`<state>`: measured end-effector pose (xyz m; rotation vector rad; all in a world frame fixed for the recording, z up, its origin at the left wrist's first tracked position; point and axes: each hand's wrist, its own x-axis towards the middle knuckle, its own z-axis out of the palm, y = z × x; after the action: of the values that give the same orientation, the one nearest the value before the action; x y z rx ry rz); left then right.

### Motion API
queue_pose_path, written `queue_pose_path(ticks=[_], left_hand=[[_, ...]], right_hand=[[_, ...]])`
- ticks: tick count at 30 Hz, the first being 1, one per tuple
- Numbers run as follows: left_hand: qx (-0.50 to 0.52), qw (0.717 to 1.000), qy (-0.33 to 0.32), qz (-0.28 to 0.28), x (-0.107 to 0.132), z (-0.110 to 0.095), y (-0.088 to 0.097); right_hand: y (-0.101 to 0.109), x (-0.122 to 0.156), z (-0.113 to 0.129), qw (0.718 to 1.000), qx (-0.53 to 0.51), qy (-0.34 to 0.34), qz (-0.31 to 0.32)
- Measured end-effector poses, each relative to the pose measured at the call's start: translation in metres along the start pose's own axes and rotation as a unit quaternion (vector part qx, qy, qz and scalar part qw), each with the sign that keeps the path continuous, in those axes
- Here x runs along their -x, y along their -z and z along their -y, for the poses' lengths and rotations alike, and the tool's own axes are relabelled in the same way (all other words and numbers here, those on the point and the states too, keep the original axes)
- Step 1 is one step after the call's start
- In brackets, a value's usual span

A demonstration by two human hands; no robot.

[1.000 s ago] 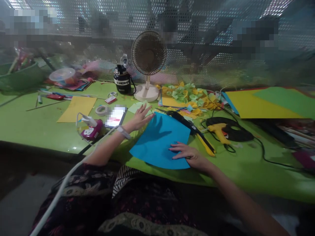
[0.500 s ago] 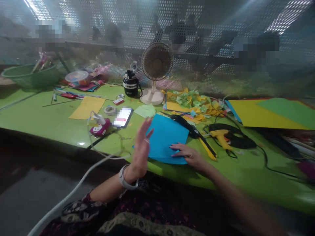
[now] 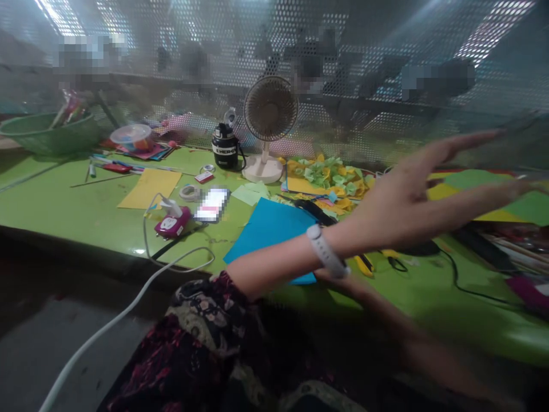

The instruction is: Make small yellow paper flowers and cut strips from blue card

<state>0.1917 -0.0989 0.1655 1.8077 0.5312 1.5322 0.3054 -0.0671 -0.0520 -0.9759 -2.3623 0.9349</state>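
Note:
My left hand (image 3: 398, 209), wearing a white wristband, stretches across to the right in the air. Its fingers are spread apart, somewhat blurred, and hold nothing. Below my left forearm lies a sheet of blue paper (image 3: 278, 220) at the table's front edge, partly covered by the arm. My right hand (image 3: 337, 280) is at the paper's near right corner. Its fingers are hidden behind my left wrist. A long black tool with a yellow end (image 3: 365, 266) sticks out beyond the left forearm.
On the green table (image 3: 240, 226) stand a fan (image 3: 271, 109) and a black bottle (image 3: 225, 149). A phone (image 3: 212, 205), tape roll (image 3: 189, 193), purple power adapter (image 3: 172, 223) with white cable, and yellow paper (image 3: 150, 187) lie leftward. Paper cuttings (image 3: 332, 174) pile behind; yellow-green sheets (image 3: 484, 177) lie right.
My left hand has swung from upright beside the blue paper to far right, its arm now crossing over the paper and my right hand. The paper's left corner has shifted slightly left.

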Motion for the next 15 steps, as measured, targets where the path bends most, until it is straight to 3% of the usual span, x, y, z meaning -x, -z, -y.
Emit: queue_pose_path(ticks=[1, 2, 4, 5, 7, 9, 11, 13, 15], left_hand=[[-0.039, 0.998, 0.009, 0.047, -0.018, -0.003, 0.000], [-0.095, 0.987, 0.022, 0.130, -0.034, -0.002, 0.004], [-0.178, 0.946, 0.016, 0.272, -0.057, 0.008, 0.026], [-0.195, 0.946, 0.004, 0.259, -0.063, 0.019, 0.042], [-0.185, 0.973, -0.009, 0.135, -0.061, 0.049, 0.082], [-0.159, 0.986, 0.024, 0.055, -0.041, 0.084, 0.124], [-0.170, 0.981, 0.085, 0.050, -0.006, 0.114, 0.163], [-0.206, 0.963, 0.141, 0.104, 0.036, 0.132, 0.192], [-0.195, 0.938, 0.195, 0.210, 0.076, 0.140, 0.211]], right_hand=[[0.002, -0.001, -0.002, 1.000, 0.002, 0.026, 0.017], [0.004, -0.001, -0.005, 0.997, 0.007, 0.064, 0.035], [0.007, 0.000, -0.010, 0.990, 0.013, 0.130, 0.054], [0.009, 0.002, -0.013, 0.988, 0.011, 0.144, 0.049], [0.013, 0.007, -0.015, 0.991, -0.002, 0.129, 0.028], [0.016, 0.012, -0.015, 0.994, -0.012, 0.108, 0.016], [0.020, 0.014, -0.015, 0.995, -0.010, 0.095, -0.003], [0.023, 0.014, -0.016, 0.996, -0.002, 0.084, -0.030], [0.025, 0.013, -0.018, 0.996, -0.006, 0.075, -0.042]])
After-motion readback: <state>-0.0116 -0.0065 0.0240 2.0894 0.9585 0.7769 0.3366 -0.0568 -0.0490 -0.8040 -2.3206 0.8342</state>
